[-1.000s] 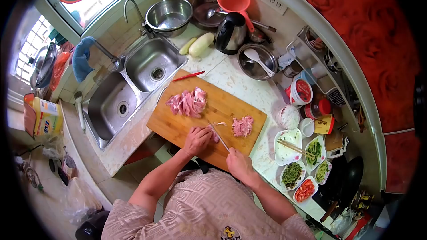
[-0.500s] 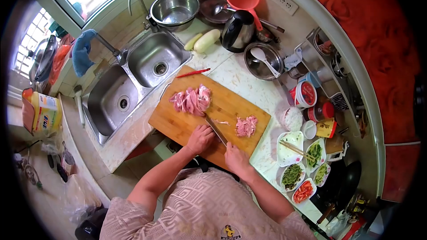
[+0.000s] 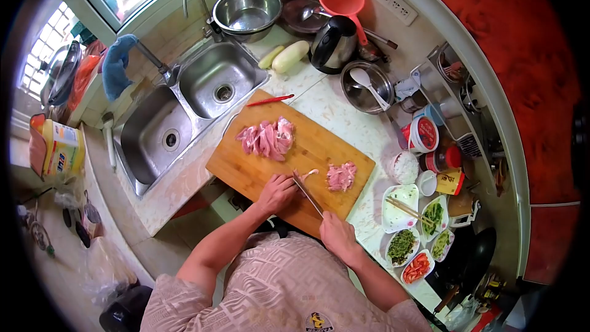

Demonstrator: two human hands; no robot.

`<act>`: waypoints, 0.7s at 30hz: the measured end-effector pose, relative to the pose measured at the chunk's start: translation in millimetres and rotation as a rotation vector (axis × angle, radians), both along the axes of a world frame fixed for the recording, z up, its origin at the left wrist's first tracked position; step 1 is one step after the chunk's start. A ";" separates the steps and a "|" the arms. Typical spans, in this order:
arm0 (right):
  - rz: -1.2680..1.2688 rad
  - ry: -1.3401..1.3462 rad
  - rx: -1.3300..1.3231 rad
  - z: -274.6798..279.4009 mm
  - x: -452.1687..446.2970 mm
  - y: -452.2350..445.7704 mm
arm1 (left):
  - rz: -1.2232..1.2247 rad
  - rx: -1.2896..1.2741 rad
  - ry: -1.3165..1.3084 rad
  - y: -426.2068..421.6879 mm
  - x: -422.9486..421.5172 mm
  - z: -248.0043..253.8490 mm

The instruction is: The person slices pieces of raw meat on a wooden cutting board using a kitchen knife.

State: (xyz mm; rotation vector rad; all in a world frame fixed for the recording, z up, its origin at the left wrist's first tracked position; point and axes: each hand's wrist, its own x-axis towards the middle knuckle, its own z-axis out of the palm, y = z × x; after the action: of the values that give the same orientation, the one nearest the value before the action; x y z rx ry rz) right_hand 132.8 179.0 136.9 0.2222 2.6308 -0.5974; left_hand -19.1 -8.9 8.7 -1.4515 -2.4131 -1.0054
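Note:
My right hand [image 3: 337, 232] is closed around the handle of a kitchen knife [image 3: 310, 197], whose blade points up and left over the wooden cutting board [image 3: 243, 172]. Beside the blade tip, my left hand [image 3: 278, 194] has its fingers bunched and pressed down on a strip of raw meat [image 3: 307, 174]; the fingers partly hide it. Farther up the board lies a heap of long pink meat slices [image 3: 267, 139]. A small pile of chopped meat [image 3: 341, 176] sits to the right of the knife. Near the board's upper corner rests a slim red utensil [image 3: 270, 100].
A double steel sink [image 3: 215, 86] lies to the left. Behind the board are pale peeled vegetables [image 3: 290, 56], a kettle [image 3: 334, 44] and a steel bowl [image 3: 367, 87]. Along the right stand jars, chopsticks [image 3: 408, 208] on a white dish, and dishes of chopped greens [image 3: 402, 247] and red pieces [image 3: 416, 268].
My left hand has shifted slightly right and touches the meat strip by the blade. The knife and my right hand have moved a little right and down.

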 end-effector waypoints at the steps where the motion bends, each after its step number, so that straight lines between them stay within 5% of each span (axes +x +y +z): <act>1: -0.007 -0.023 -0.002 2.1 5.0 1.2 | 0.007 0.003 0.000 -0.2 -0.2 -0.1; 14: 0.018 0.036 -0.021 -47.0 -30.7 7.2 | -0.087 -0.048 0.029 -0.8 2.7 -0.2; 21: -0.247 0.093 -0.005 -39.5 -25.9 26.6 | -0.021 -0.008 0.111 0.4 5.1 2.8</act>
State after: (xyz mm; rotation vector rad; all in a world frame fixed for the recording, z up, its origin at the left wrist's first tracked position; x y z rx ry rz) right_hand 106.9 205.7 97.5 0.5356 2.7113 -0.7097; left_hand -14.1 -8.5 11.5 -1.4962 -2.3323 -0.8953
